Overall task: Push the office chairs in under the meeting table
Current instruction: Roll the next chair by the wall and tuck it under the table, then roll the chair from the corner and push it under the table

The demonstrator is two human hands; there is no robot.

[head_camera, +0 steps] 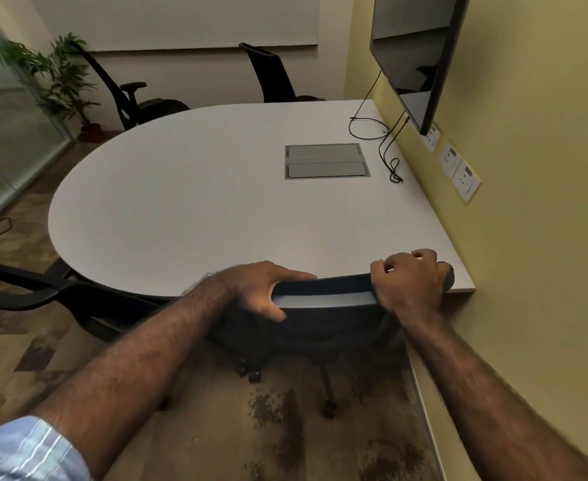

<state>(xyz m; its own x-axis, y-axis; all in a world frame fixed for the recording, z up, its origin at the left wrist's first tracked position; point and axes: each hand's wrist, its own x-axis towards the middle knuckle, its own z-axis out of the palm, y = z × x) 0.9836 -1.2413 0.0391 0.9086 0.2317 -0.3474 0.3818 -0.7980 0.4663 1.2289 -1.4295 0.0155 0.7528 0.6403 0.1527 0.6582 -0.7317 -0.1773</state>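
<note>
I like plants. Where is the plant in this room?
The plant stands in the far left corner, beside the glass wall and just behind the far left chair.

The meeting table (188, 203) is a plain pale grey-white with a darker grey metal hatch (326, 161) set in it and thin black cables (386, 147) trailing over it, and all the office chairs are black, the nearest chair (323, 293) showing a lighter grey strip along its top edge. The wall (535, 237) on the right is muted yellow with white sockets (459, 168) and a black screen (410, 53). The floor (216, 428) is tan mottled with dark brown patches, the plant (59, 74) is green, and the sleeve (25, 449) is light blue with white stripes.
</note>
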